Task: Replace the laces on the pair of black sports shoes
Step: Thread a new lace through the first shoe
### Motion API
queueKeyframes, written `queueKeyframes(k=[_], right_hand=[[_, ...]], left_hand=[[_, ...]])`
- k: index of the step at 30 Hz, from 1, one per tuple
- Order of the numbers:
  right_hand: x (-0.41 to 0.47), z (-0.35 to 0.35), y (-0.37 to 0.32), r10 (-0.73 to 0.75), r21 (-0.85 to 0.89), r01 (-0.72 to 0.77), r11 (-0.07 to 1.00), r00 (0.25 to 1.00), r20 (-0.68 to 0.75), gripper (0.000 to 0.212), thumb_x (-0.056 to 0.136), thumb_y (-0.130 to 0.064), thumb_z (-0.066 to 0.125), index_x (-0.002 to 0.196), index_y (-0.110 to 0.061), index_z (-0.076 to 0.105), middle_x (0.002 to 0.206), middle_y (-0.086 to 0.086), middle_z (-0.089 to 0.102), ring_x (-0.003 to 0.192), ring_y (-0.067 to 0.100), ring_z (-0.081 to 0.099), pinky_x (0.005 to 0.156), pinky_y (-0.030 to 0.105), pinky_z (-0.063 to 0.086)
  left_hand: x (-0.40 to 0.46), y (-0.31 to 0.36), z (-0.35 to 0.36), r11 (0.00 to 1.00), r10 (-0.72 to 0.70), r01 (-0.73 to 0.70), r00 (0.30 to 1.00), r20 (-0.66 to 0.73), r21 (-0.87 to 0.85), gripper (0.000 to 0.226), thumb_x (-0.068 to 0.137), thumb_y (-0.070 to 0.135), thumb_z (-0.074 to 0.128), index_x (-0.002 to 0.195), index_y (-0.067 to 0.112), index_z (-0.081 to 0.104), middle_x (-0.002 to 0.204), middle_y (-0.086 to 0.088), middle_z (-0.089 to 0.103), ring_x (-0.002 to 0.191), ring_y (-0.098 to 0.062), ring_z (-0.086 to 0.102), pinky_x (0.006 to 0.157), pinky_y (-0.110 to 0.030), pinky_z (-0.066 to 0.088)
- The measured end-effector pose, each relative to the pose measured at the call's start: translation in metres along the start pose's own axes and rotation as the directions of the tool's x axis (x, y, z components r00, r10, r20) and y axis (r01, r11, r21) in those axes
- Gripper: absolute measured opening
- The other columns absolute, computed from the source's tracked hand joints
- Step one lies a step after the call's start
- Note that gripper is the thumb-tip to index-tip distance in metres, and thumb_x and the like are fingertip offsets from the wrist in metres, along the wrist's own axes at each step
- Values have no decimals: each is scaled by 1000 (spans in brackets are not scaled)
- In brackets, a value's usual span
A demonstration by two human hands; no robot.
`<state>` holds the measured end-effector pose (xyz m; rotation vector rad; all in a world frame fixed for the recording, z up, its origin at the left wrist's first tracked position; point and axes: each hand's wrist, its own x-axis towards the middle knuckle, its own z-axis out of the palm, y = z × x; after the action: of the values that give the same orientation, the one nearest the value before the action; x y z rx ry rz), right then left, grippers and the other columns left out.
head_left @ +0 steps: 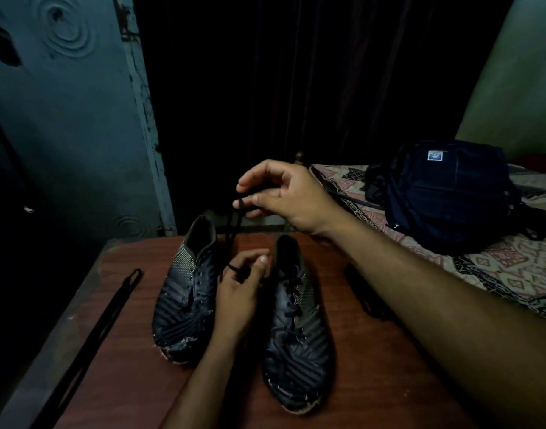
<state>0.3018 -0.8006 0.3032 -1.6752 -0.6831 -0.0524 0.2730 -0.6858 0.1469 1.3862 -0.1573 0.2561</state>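
Shoes, black and paired, stood side by side at the centre of the frame on a reddish wooden table (373, 366): the left shoe (185, 308) without laces, the right shoe (296, 329) partly laced. No brand on them could be read. A small blue-and-white label (435, 156) sat on a dark bag (451, 193) at the right, its writing too small to make out.

The right hand (284, 196), raised above the shoes, pinched a black lace (234, 230) between thumb and fingers. The lace ran down to the left hand (240, 289), which lay between the shoes with its fingers curled around the lace's lower end.

Another black lace (110, 308) lay folded along the table's left edge. The bag rested on a patterned bedspread (497, 267) at the right. A bluish door (64, 119) filled the upper left; the middle background was dark.
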Motion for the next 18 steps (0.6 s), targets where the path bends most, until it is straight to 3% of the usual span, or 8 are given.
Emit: queueKeyframes(k=[2,4,5,8,10,12,14,18], right_hand=[[-3,-12,10,-18,-321,8,947,999,-29,22,93,7,60,98,-14,65,92,3,70,78,16,73,70,30,57],[-10,-27,22,-23,-686,34,727,999,25,15,89,-6,67,97,-18,71,76,-9,67,61,0,63,61,21,49],[-15,-33,29,66,-779,28,626,994,89,13,88,-11,69,99,-19,73,74,-12,65,59,-3,58,59,17,43],[-34,-38,46,505,-903,19,429,824,257,22,89,-34,74,106,-22,72,91,-10,68,72,1,58,69,20,47],[-42,-35,56,608,-934,39,356,749,263,33,85,-48,73,104,-22,68,93,-6,70,80,13,62,73,32,52],[-42,-33,62,634,-934,16,358,730,255,33,84,-50,74,101,-23,65,88,-3,70,79,17,64,71,36,52],[-39,-34,63,640,-901,-26,432,714,286,27,85,-47,74,97,-24,66,84,-4,71,75,18,68,69,36,51],[-40,-43,61,626,-774,-191,604,715,312,19,89,-30,77,95,-15,67,77,-5,70,66,11,70,67,31,52]], left_hand=[[0,-1,-5,1000,-6,4,995,-97,-19,13,99,33,66,103,25,75,106,-7,75,103,-33,69,93,-52,55],[2,-3,-7,998,21,-12,987,-157,59,12,102,26,63,97,28,74,94,0,75,83,-26,68,76,-45,54],[2,-3,-8,994,9,6,990,-144,106,15,102,25,62,94,29,74,87,4,74,73,-22,65,69,-43,53],[-4,6,-2,995,-102,102,995,-20,19,9,101,18,64,102,25,70,77,0,65,58,-16,64,56,-33,53],[-6,11,3,980,-139,148,988,73,-131,31,96,3,67,123,17,63,89,2,71,75,-12,73,64,-27,59],[-6,10,2,976,-121,145,982,148,-163,58,89,-9,69,139,18,55,112,2,75,106,-6,72,78,-25,60],[-4,5,0,993,-76,88,986,147,-84,69,88,-13,69,145,21,51,137,-5,63,124,-6,64,90,-29,59],[-3,-2,-4,978,13,-11,1000,-7,208,50,90,9,76,123,43,61,124,1,63,108,-7,70,98,-44,58]])
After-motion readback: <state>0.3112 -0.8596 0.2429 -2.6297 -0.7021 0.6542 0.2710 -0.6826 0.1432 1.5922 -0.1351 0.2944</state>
